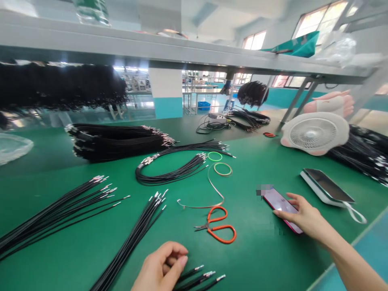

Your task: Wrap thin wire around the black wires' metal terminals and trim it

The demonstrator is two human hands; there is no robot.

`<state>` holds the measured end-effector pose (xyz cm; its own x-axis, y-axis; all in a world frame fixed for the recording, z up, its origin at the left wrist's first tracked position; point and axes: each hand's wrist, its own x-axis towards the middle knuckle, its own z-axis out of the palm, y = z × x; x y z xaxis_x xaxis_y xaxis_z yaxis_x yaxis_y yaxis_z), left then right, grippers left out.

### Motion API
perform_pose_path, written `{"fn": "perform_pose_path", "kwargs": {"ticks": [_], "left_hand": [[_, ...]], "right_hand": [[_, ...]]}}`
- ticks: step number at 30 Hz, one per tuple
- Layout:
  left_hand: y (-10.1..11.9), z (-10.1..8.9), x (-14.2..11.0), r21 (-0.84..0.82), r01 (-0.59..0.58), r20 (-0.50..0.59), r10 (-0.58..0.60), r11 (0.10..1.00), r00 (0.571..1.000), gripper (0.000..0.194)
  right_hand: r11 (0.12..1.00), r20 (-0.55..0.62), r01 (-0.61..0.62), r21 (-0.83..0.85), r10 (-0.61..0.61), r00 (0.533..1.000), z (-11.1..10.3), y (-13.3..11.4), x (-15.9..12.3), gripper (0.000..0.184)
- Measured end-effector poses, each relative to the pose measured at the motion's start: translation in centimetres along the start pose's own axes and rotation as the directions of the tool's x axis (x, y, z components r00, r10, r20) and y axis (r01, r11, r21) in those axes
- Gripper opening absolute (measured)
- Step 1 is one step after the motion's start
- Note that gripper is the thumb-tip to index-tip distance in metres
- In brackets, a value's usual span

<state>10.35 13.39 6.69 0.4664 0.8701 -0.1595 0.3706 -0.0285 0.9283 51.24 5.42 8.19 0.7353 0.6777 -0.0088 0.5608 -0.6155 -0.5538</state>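
Note:
My left hand [160, 266] sits at the bottom edge of the view, fingers curled over a short bunch of black cables with metal crimped tips [203, 278]. A longer bundle of the same cables [133, 238] lies just to its left. My right hand [306, 216] is on the right, its fingers gripping the edge of a tilted smartphone [280, 206] with a pink-red rim. Orange-handled scissors [216, 226] lie on the green mat between my hands. Part of the phone is blurred out.
A green work mat [248, 258] covers the bench, with several black cable bundles [118, 141], a cable coil [169, 169] and thin wire rings [220, 163]. A tablet on a white stand [327, 186] and a white fan [315, 133] stand at right. Black cables hang overhead [57, 87].

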Motion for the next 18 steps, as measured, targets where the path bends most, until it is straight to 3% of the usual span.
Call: {"fn": "perform_pose_path", "kwargs": {"ticks": [5,10,14,18], "left_hand": [[0.9,-1.2,0.2,-0.113,-0.052,-0.251,0.022,0.992,0.968,0.032],[0.7,-2.0,0.6,-0.146,-0.046,-0.532,-0.039,0.988,0.846,0.039],[0.3,-2.3,0.9,-0.136,-0.043,-0.588,-0.046,0.990,0.807,0.039],[-0.2,-2.7,1.0,-0.046,-0.042,-0.508,0.013,0.998,0.861,0.036]], "right_hand": [[0.989,0.005,-0.024,0.144,0.024,1.000,0.5,0.8,1.2,0.060],[0.988,-0.024,-0.053,0.144,0.057,0.998,0.1,1.3,2.0,0.047],[0.993,-0.024,-0.016,0.113,0.019,1.000,0.0,2.5,2.8,0.040],[0.979,-0.157,0.169,0.113,-0.150,0.976,0.7,6.0,5.4,0.034]]}}
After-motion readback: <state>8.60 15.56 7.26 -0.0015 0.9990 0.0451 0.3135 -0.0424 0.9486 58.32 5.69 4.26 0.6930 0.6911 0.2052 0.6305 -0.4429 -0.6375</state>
